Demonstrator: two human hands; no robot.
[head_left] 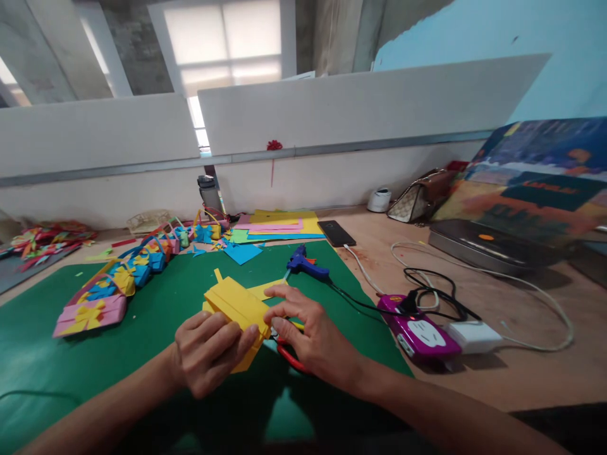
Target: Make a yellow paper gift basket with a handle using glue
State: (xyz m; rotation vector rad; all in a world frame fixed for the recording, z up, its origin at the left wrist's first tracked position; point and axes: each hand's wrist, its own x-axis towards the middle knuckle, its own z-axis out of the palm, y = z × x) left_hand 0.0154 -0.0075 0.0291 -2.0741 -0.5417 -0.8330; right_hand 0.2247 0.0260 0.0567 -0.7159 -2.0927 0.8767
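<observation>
A yellow folded paper box [239, 298] is held just above the green mat, in the lower middle of the view. My left hand [208, 347] is closed around its near side, thumb pressed along the paper. At the box's right end, my right hand [310, 325] pinches the edge between thumb and fingers. Red-handled scissors [291, 359] lie under my right hand, partly hidden by it. Behind the box rests a flat yellow paper strip [268, 289]. A blue glue gun [307, 263] lies beyond my right hand, its nozzle pointing left.
Small paper baskets with bows [90, 316] line the left of the green mat [156, 373]. Coloured paper sheets [284, 224] and a phone [336, 233] lie at the back. On the right are a purple power strip [420, 328], loose cables and a metal case [474, 246].
</observation>
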